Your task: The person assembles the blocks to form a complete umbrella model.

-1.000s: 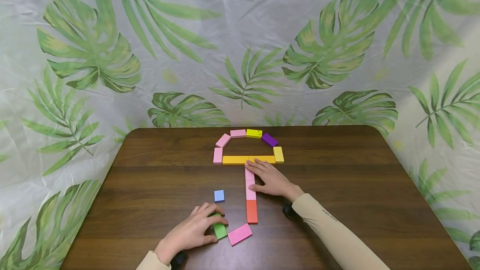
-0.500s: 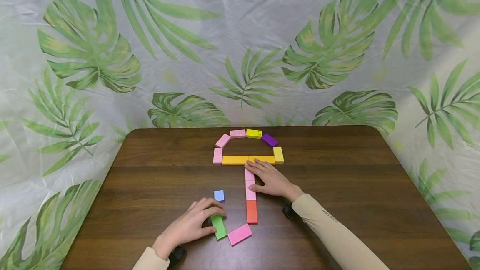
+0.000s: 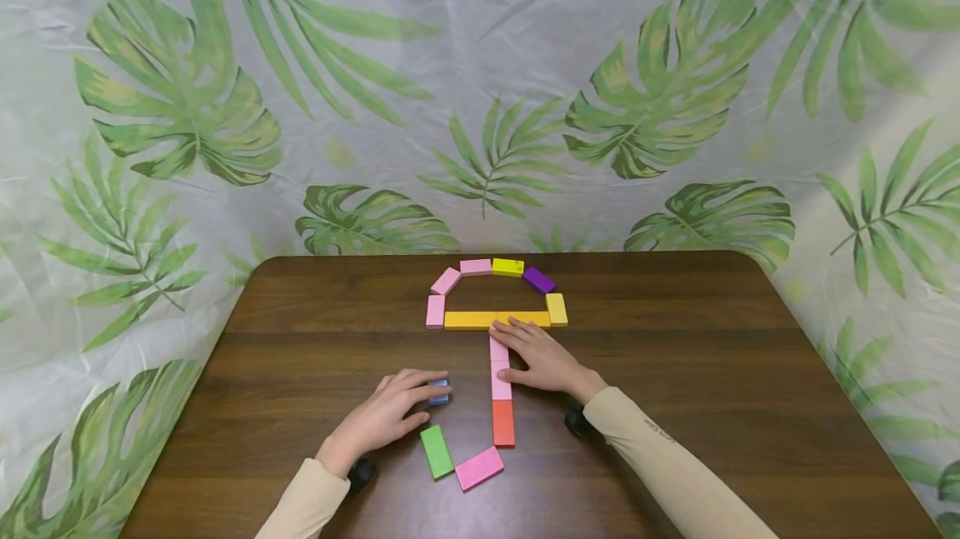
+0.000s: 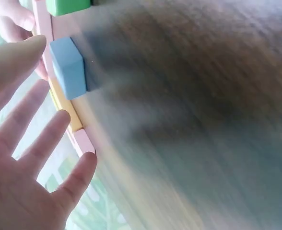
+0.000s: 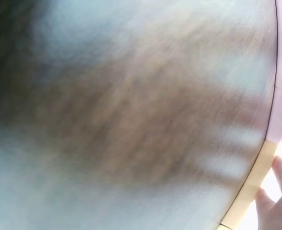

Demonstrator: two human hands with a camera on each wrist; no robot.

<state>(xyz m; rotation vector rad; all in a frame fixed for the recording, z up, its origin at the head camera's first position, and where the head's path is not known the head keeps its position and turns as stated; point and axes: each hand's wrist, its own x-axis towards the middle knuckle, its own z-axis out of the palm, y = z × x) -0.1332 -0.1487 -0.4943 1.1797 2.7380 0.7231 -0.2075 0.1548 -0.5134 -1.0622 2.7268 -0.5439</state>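
My left hand (image 3: 384, 412) reaches over the small blue block (image 3: 440, 396), its fingertips overlapping the block in the head view. In the left wrist view its fingers are spread, with the blue block (image 4: 68, 69) standing just beyond the thumb. Nearer the body lie a green block (image 3: 437, 452) and, corner to corner with it, a darker pink block (image 3: 480, 468). My right hand (image 3: 546, 357) rests with extended fingers on the column of light pink blocks (image 3: 502, 387) and the orange bar (image 3: 471, 321) above it. A red block (image 3: 504, 422) continues that column downward.
Above the orange bar, an arch of blocks runs from light pink ones (image 3: 446, 281) through yellow (image 3: 508, 267) and purple (image 3: 539, 279) to pale yellow (image 3: 556, 310). Everything lies on a dark wooden table (image 3: 712, 339), with a leaf-print cloth (image 3: 495, 47) behind and beside it.
My left hand has let go of the green block, now turned slightly with its far end further left, and moved up over the blue block. The right hand stays where it was.
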